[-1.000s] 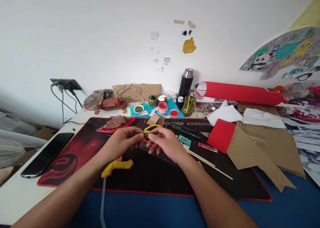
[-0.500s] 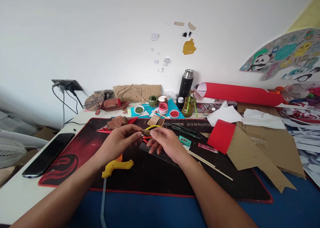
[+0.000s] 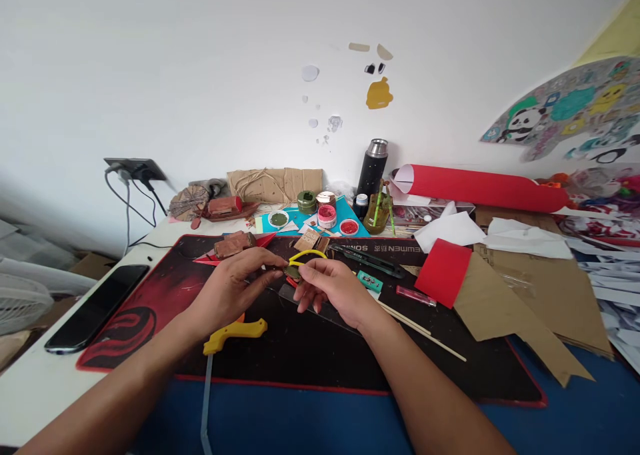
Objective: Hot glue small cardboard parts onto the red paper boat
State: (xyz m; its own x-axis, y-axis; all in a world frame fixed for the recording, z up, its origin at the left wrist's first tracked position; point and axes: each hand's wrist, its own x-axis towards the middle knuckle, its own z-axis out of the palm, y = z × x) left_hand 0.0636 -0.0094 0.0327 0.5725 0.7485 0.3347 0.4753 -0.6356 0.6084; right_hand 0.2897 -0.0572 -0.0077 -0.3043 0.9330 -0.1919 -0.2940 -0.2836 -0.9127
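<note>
Nearest: yellow tool (image 3: 235,335), on mat (image 3: 320,362), L hand (image 3: 235,282) above and beyond it. Next: L hand and R hand (image 3: 334,287), close together over mat, fingertips facing. Small green piece (image 3: 293,272) sits between them. R thumb & fingers appear clamped on its R end; L fingertips are at its L end, but pinch vs. light contact: cannot tell. Long axis: approx. L–R, in line w/ both sets of fingertips; exact tilt unclear (pc. too small). Neither hand is clearly nearer. Just beyond: yellow curved strip (image 3: 307,253). Far: red paint jar (image 3: 327,216), well apart from both hands.
</note>
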